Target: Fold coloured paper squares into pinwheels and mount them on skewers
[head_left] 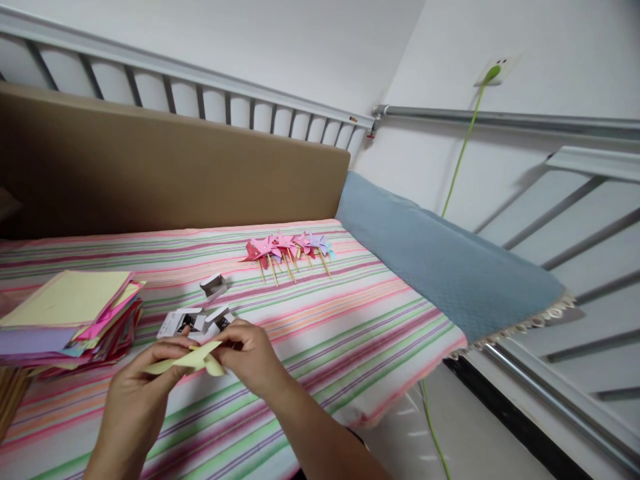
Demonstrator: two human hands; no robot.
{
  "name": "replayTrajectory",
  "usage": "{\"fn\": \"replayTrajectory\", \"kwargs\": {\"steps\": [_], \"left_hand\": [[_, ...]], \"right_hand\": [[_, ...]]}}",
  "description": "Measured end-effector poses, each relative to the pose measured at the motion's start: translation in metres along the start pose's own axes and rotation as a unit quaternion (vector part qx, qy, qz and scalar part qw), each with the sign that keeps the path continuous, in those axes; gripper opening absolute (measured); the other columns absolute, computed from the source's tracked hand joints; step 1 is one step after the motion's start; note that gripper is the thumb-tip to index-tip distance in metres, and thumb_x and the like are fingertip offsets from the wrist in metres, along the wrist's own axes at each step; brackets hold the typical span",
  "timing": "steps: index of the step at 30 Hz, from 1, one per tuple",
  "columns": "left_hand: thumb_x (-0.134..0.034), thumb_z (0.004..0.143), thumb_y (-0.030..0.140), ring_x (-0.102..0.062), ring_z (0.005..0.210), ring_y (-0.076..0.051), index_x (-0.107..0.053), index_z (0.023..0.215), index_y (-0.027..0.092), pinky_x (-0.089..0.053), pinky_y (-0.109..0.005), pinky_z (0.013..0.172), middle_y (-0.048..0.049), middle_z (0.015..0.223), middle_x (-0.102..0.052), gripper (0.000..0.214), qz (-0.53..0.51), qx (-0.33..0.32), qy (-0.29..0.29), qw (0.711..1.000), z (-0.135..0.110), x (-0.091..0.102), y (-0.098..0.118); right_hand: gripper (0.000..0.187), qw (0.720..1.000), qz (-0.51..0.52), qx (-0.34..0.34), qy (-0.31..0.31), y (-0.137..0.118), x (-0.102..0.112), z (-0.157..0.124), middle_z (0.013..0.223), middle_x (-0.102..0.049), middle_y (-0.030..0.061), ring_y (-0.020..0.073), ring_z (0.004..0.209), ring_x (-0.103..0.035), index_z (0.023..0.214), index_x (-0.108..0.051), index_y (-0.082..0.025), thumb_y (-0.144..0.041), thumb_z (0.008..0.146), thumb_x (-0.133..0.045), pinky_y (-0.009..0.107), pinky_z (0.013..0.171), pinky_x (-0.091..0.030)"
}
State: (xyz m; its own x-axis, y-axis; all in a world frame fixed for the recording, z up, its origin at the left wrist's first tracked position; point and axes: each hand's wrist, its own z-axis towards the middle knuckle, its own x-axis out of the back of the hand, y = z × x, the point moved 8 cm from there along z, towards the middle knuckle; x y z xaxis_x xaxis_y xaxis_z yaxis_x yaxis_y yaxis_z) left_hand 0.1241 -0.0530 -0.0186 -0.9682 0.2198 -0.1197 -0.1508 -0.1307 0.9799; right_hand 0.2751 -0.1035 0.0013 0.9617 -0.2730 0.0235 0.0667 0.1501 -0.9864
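A pale yellow paper pinwheel (193,359) with curved, folded blades is held up between my two hands above the striped cloth (320,360). My left hand (143,380) pinches it from the left, thumb below and fingers on top. At its right side, the fingertips of my right hand (250,353) close on the paper near a blade's edge. Whether a pin or stick is in the right fingers is hidden. Just beyond my hands lie small open white boxes (173,323) with dark contents. Another small open box (214,287) sits a little farther back.
A tall stack of coloured paper sheets (70,300) stands at the left, with wooden sticks (11,393) below it. Finished pink, red and lilac pinwheels (287,250) lie at the back. A brown padded board (175,160) and a blue cover (425,253) border the cloth.
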Motion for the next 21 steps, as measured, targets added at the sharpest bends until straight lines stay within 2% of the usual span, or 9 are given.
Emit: {"fn": "replayTrajectory", "kwargs": {"steps": [4,8,14,19,21], "left_hand": [[-0.075,0.057,0.02,-0.061,0.082,-0.02,-0.066,0.06,0.021,-0.041,-0.04,0.095,-0.0002,0.073,-0.067,0.01,-0.028,-0.016,-0.013,0.999,0.0,-0.004,0.004],[-0.073,0.059,0.017,-0.062,0.073,-0.018,-0.064,0.059,0.019,-0.039,-0.042,0.096,-0.0007,0.07,-0.066,0.009,-0.047,-0.033,-0.028,0.998,-0.001,-0.008,0.01],[-0.075,0.056,0.019,-0.063,0.08,-0.022,-0.062,0.059,0.015,-0.049,-0.035,0.074,-0.0064,0.077,-0.07,0.014,-0.125,0.054,-0.024,0.99,-0.001,-0.011,0.003],[-0.078,0.054,0.019,-0.06,0.062,-0.014,-0.059,0.067,0.015,-0.046,-0.027,0.062,0.0006,0.064,-0.065,0.023,-0.154,0.107,0.04,0.981,0.005,0.011,-0.009],[-0.079,0.053,0.02,-0.061,0.064,-0.014,-0.059,0.072,0.015,-0.046,-0.027,0.064,0.0017,0.065,-0.065,0.027,-0.155,0.116,0.069,0.979,0.008,0.024,-0.013]], "right_hand": [[0.007,1.0,0.007,0.004,-0.004,-0.002,-0.001,-0.001,0.065,-0.055,-0.002,0.0118,0.064,-0.052,0.068,-0.073,-0.023,-0.021,0.066,-0.066,0.023,0.059,-0.041],[0.008,1.0,-0.006,-0.012,-0.018,-0.001,-0.003,0.0,0.065,-0.054,-0.0019,0.0112,0.063,-0.051,0.067,-0.071,-0.021,-0.018,0.067,-0.064,0.022,0.058,-0.04],[0.012,0.998,-0.008,-0.024,-0.057,0.002,-0.007,0.0,0.073,-0.058,0.0002,0.0133,0.07,-0.055,0.075,-0.071,-0.02,-0.017,0.068,-0.061,0.023,0.063,-0.043],[0.015,0.995,-0.039,-0.058,-0.07,0.015,-0.003,-0.001,0.075,-0.064,0.001,0.0127,0.067,-0.057,0.081,-0.071,-0.019,-0.019,0.069,-0.061,0.024,0.063,-0.044],[0.012,0.993,-0.082,-0.057,-0.069,0.019,0.001,-0.001,0.074,-0.064,0.0011,0.0121,0.065,-0.056,0.078,-0.071,-0.018,-0.019,0.069,-0.062,0.023,0.06,-0.043]]}}
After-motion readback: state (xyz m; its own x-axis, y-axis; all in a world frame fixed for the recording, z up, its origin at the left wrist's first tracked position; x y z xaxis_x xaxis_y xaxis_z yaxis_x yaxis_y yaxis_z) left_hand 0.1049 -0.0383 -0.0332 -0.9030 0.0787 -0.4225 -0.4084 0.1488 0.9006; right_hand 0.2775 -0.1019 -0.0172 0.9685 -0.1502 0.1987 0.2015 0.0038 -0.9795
